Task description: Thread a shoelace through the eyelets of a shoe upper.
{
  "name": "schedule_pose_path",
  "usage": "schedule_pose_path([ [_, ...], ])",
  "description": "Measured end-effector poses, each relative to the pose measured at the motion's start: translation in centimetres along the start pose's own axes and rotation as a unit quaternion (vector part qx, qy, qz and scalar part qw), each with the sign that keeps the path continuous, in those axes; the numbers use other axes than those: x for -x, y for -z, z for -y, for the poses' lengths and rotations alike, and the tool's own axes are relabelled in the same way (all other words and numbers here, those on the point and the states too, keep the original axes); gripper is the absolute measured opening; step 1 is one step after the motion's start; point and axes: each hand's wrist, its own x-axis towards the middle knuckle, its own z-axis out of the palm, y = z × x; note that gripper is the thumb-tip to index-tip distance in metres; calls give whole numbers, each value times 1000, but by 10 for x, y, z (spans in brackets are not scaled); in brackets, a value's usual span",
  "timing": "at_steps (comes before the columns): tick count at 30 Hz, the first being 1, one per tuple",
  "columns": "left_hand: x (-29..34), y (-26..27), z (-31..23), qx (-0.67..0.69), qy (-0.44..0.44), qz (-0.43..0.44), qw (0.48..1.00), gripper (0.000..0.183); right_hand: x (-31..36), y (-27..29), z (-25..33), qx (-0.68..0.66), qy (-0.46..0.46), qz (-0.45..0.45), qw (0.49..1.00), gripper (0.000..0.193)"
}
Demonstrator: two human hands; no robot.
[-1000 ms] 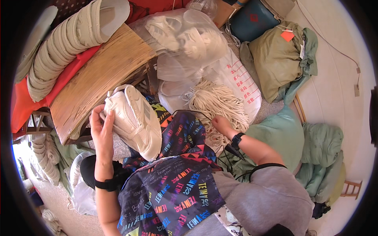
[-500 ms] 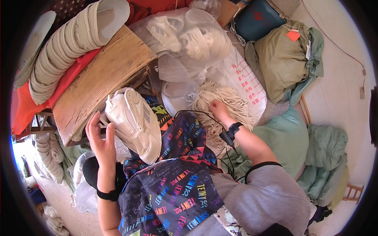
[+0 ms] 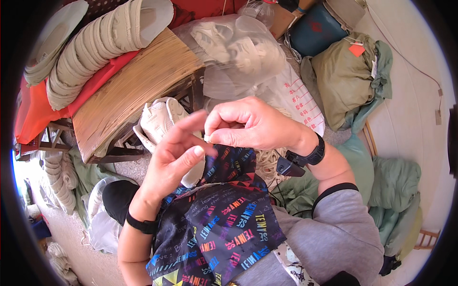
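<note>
My right hand (image 3: 253,125) is raised over my lap, its thumb and forefinger pinched on a shoelace, of which only a small pale end (image 3: 207,138) shows. Close beside it, my left hand (image 3: 179,155) has its fingers apart and somewhat blurred, with nothing visible in it. Behind and partly covered by my hands, a cream mesh sneaker (image 3: 160,119) rests on my lap against the bench. Below my right wrist lies a heap of cream shoelaces (image 3: 271,167), mostly hidden by the arm.
A wooden bench (image 3: 138,81) at left carries a row of nested cream shoes (image 3: 95,52) on red cloth. Beyond my hands sits a clear plastic bag of sneakers (image 3: 238,47) on a white printed sack (image 3: 303,102). Green sacks (image 3: 343,76) stand at right.
My right hand has left the lace heap with a lace and come up to the left. My left hand has moved right from beside the sneaker to meet it.
</note>
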Motion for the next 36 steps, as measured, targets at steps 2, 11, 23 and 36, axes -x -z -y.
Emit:
schedule_pose_path([
  [2, 7, 11, -4, -2, 67, 26, 997, 35, -4, -4, 6, -81, 38, -31, 995, 8],
  [11, 80, 78, -10, -39, 26, -136, 990, 27, 19, 84, -107, 342, -58, -402, 847, 15],
  [23, 114, 88, -16, -181, 24, -84, 980, 24, 86, 152, -191, 694, -304, -247, 605, 17],
  [36, 62, 39, 12, -167, 181, -78, 966, 26, -45, -86, -29, 117, 58, 6, 991, 20],
])
